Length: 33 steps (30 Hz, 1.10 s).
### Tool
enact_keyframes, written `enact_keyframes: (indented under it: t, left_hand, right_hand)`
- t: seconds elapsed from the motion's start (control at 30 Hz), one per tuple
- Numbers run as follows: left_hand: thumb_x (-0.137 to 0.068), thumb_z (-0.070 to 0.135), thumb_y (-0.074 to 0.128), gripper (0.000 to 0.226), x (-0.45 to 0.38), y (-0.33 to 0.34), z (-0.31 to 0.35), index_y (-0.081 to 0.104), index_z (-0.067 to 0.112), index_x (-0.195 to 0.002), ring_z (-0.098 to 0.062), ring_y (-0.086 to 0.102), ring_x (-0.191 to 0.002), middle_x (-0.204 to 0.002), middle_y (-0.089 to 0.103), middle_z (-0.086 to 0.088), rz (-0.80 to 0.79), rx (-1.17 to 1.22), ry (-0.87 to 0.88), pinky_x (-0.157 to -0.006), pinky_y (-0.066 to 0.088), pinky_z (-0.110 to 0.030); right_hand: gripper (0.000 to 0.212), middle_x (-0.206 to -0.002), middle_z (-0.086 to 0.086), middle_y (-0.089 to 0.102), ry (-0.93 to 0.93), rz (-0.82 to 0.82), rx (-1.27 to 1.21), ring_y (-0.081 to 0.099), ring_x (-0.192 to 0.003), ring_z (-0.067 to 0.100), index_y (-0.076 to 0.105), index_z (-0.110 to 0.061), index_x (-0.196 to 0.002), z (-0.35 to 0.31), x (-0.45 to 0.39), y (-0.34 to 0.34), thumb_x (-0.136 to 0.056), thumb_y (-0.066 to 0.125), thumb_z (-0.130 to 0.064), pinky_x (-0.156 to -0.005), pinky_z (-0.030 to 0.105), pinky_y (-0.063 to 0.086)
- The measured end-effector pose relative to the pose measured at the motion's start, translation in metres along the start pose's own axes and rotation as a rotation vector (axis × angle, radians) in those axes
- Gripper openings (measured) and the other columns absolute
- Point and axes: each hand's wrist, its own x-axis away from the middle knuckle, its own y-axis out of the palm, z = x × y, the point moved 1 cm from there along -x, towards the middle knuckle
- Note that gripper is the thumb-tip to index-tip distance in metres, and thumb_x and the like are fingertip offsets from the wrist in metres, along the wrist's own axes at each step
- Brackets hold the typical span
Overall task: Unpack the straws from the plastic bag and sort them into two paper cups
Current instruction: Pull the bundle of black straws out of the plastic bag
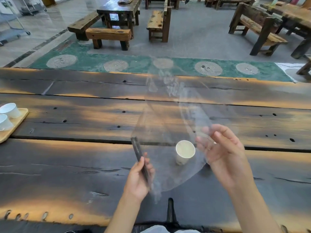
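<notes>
My left hand [139, 177] grips a bundle of dark straws [138, 153] that points up and away over the table. My right hand [222, 152] pinches one edge of a clear plastic bag [170, 118]. The bag is blurred and billows in the air between my hands and the far side of the table. One white paper cup [184, 153] stands upright on the table between my hands, seen through the bag; it looks empty. A second sorting cup is not visible near my hands.
The dark wooden table [67, 174] has cracks and holes. A wooden tray [15, 123] at the left edge holds two white cups [9, 111]. Beyond the table lie a green carpet and wooden benches [109, 35].
</notes>
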Motion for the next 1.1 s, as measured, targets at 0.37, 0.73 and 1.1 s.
enact_keyframes:
  t: [0.37, 0.73, 1.1]
  left_hand:
    - [-0.099, 0.003, 0.049, 0.013, 0.022, -0.018, 0.070, 0.061, 0.005, -0.103, -0.011, 0.055, -0.053, -0.069, 0.057, -0.001, 0.045, -0.564, 0.354, -0.049, 0.049, -0.019]
    - [-0.097, 0.004, 0.056, 0.011, 0.043, -0.019, 0.092, 0.061, 0.004, -0.107, -0.016, 0.054, -0.060, -0.071, 0.059, -0.006, 0.047, -0.780, 0.505, -0.059, 0.051, -0.025]
    - [-0.094, 0.008, 0.064, 0.015, 0.049, -0.019, 0.092, 0.064, 0.004, -0.108, -0.019, 0.060, -0.070, -0.074, 0.064, -0.006, 0.110, -0.873, 0.527, -0.073, 0.052, -0.036]
  right_hand:
    - [0.057, -0.097, 0.018, 0.073, -0.109, -0.051, 0.679, 0.068, -0.066, 0.033, 0.055, -0.033, -0.136, -0.050, -0.019, -0.040, -0.090, 0.061, -0.001, -0.063, 0.032, 0.055]
    - [0.017, -0.078, 0.006, 0.062, -0.004, 0.112, 0.893, 0.055, -0.069, 0.017, 0.073, -0.009, -0.104, -0.016, -0.028, -0.037, -0.097, 0.057, -0.013, -0.078, 0.039, 0.051]
    - [0.015, -0.106, -0.002, 0.043, -0.040, 0.342, 1.207, 0.050, -0.107, 0.023, 0.072, -0.026, -0.068, 0.001, -0.025, -0.046, -0.080, 0.079, -0.024, -0.088, 0.038, 0.043]
